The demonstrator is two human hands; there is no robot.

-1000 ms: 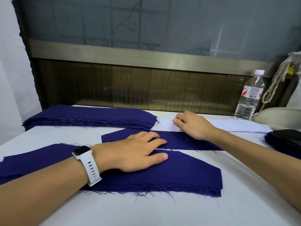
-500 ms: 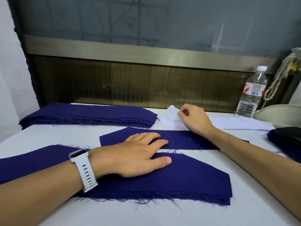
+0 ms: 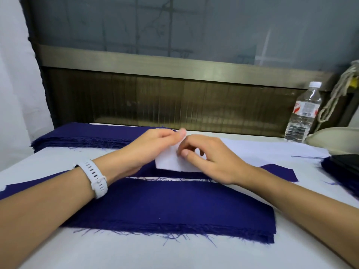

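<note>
A small white fabric piece (image 3: 169, 162) is held up between both hands above the table's middle. My left hand (image 3: 153, 144), with a white watch on its wrist, pinches the piece's top edge. My right hand (image 3: 206, 158) pinches it from the right side with thumb and fingers. Below the hands lies a single navy fabric strip (image 3: 279, 171), partly hidden by them. Nearer to me lies a stack of navy fabric pieces (image 3: 174, 208) with frayed edges.
A second stack of navy pieces (image 3: 87, 134) lies at the back left. White fabric pieces (image 3: 252, 150) lie at the back right. A water bottle (image 3: 303, 113) stands far right beside a cream object (image 3: 336, 138). A dark item (image 3: 345, 162) rests on navy cloth at the right edge.
My right hand lifted a white piece off the white pile and brought it toward the middle. My left hand left the navy stack and rose to pinch the same piece.
</note>
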